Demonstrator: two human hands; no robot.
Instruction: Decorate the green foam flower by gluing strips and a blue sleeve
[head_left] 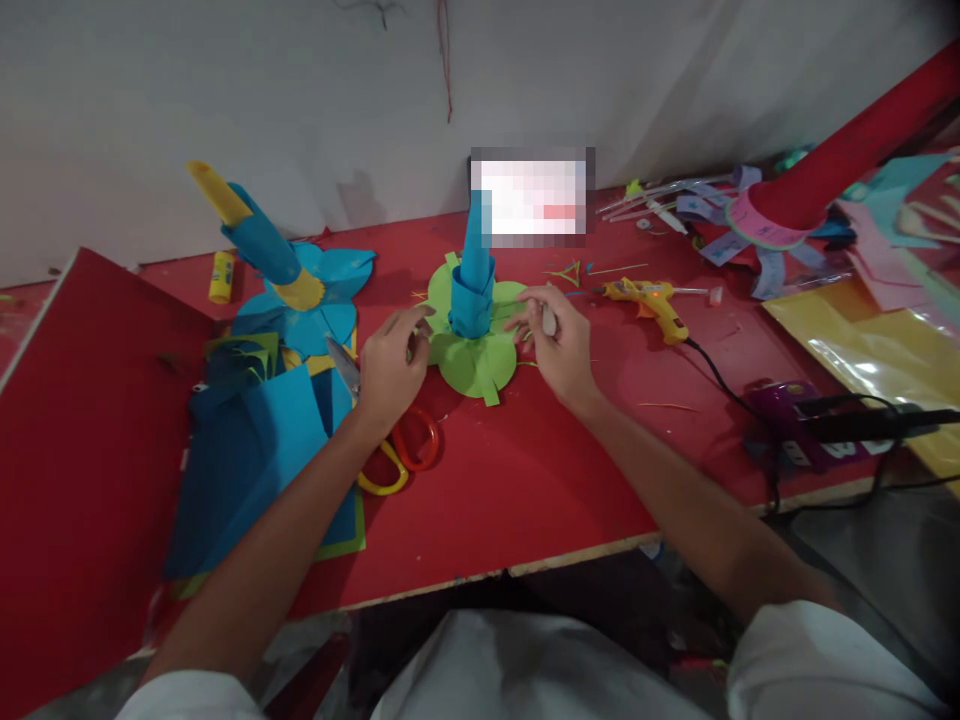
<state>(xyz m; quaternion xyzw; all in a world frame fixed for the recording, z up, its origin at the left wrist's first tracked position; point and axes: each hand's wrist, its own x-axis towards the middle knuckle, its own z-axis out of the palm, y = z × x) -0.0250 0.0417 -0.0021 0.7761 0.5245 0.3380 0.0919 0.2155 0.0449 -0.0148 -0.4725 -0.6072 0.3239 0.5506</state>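
Between my hands a blue paper tube (471,300) stands upright on a green paper base (480,365) with rounded petals. The tube's lower end is wrapped in a wider blue paper piece. My left hand (396,360) is at the left edge of the green petals, its fingers loosely bent and apart, holding nothing I can see. On the opposite side, my right hand (559,345) hovers by the right petals with fingers spread. Whether either hand touches the paper is hard to tell. Scissors (394,465) with red and yellow handles lie partly under my left wrist.
A blue and yellow paper flower (277,260) stands to the left, near a glue stick (221,277) and blue paper sheets (255,450). On the right lies a yellow glue gun (649,305) with its black cord. Behind the tube is a blurred-out screen (532,195).
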